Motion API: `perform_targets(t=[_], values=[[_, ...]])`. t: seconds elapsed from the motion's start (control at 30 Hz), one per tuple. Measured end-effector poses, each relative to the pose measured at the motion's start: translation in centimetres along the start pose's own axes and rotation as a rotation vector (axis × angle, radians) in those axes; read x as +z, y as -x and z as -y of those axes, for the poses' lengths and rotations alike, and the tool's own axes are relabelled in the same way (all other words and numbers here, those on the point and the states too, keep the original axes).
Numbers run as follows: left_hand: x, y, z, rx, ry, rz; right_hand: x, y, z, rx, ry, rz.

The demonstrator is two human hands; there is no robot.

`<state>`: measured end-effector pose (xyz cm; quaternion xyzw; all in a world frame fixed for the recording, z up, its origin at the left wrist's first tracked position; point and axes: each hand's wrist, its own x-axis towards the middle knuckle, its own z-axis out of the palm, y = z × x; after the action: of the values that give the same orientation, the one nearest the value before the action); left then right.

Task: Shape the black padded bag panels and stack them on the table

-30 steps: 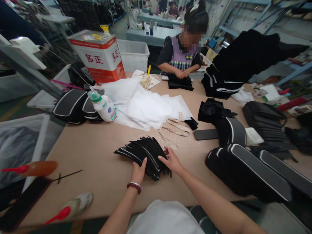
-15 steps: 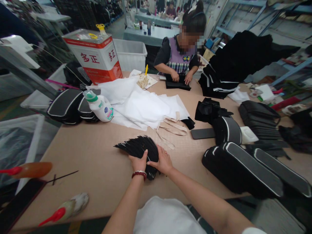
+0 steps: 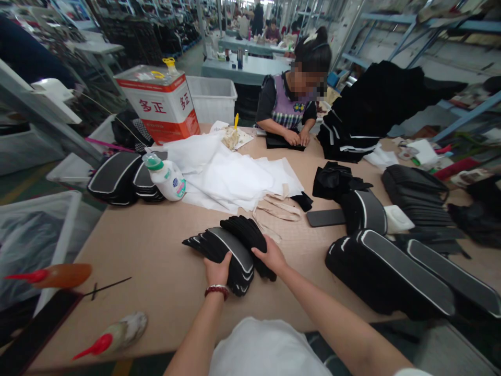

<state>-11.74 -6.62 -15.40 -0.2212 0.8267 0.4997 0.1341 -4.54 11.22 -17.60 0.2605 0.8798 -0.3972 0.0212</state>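
A stack of black fabric pieces is parted in two on the table in front of me. My left hand [image 3: 217, 271] grips the near end of the left stack of black pieces [image 3: 229, 245], whose top piece is grey with a white edge line. Around the right stack of black pieces [image 3: 248, 232] my right hand [image 3: 273, 256] is closed, thumb on top and fingers hidden on its far side. The two stacks fan out and lean side by side, touching or nearly so.
White sheets [image 3: 235, 175] and a white bottle with a green cap [image 3: 168, 180] lie beyond my hands. Long black stacks [image 3: 407, 266] stand at right. Two red-tipped glue bottles [image 3: 62, 275] lie at left. Across the table a co-worker [image 3: 291, 104] handles a black piece.
The single fanned stack has come apart into two. My right hand has moved slightly right with one part, and the left part now shows its grey top face. The view has tilted up a little.
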Motion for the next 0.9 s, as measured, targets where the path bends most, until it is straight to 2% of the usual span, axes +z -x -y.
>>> perform_targets(t=[0.17, 0.27, 0.3, 0.33, 0.37, 0.43, 0.47, 0.5, 0.53, 0.6, 0.63, 0.7, 0.77, 0.83, 0.9], values=[[-3.3, -1.5, 0.2, 0.012, 0.130, 0.024, -0.5, 0.4, 2.6, 0.153, 0.126, 0.046], [-6.9, -4.0, 0.6, 0.024, 0.194, 0.085, -1.7, 0.2, 2.2, 0.217, 0.046, 0.055], [-8.2, -4.9, 0.7, 0.036, 0.160, 0.071, -2.5, 0.3, 1.7, 0.234, 0.001, 0.065], [-9.3, -5.6, 0.6, 0.069, 0.063, 0.016, -3.4, 0.4, 1.0, 0.252, -0.054, 0.084], [-10.2, -6.2, 0.4, 0.145, -0.081, -0.095, -4.4, 0.7, 0.2, 0.269, -0.118, 0.114], [-10.6, -6.2, -0.6, 0.417, -0.342, -0.253, -6.5, 1.8, -1.6, 0.303, -0.255, 0.200], [-9.9, -5.7, -1.4, 0.582, -0.425, -0.260, -7.5, 2.6, -2.4, 0.320, -0.321, 0.250], [-8.7, -4.8, -2.3, 0.742, -0.465, -0.192, -8.4, 3.5, -3.2, 0.337, -0.380, 0.298], [-6.8, -3.6, -3.3, 0.873, -0.482, -0.066, -9.2, 4.5, -4.0, 0.354, -0.430, 0.342], [-2.0, -0.6, -4.8, 1.068, -0.548, 0.193, -10.5, 6.6, -5.5, 0.382, -0.507, 0.418], [0.7, 1.0, -5.2, 1.130, -0.616, 0.320, -10.9, 7.8, -6.2, 0.394, -0.535, 0.449], [6.0, 4.2, -5.2, 1.163, -0.827, 0.544, -11.6, 10.0, -8.0, 0.420, -0.563, 0.486], [10.3, 6.8, -4.1, 1.172, -0.977, 0.675, -11.9, 12.2, -10.0, 0.453, -0.550, 0.468], [13.4, 8.9, -2.6, 1.217, -1.028, 0.756, -12.1, 14.3, -12.2, 0.497, -0.487, 0.382], [15.5, 10.5, -1.3, 1.298, -1.030, 0.822, -11.8, 16.4, -14.1, 0.556, -0.365, 0.238]])
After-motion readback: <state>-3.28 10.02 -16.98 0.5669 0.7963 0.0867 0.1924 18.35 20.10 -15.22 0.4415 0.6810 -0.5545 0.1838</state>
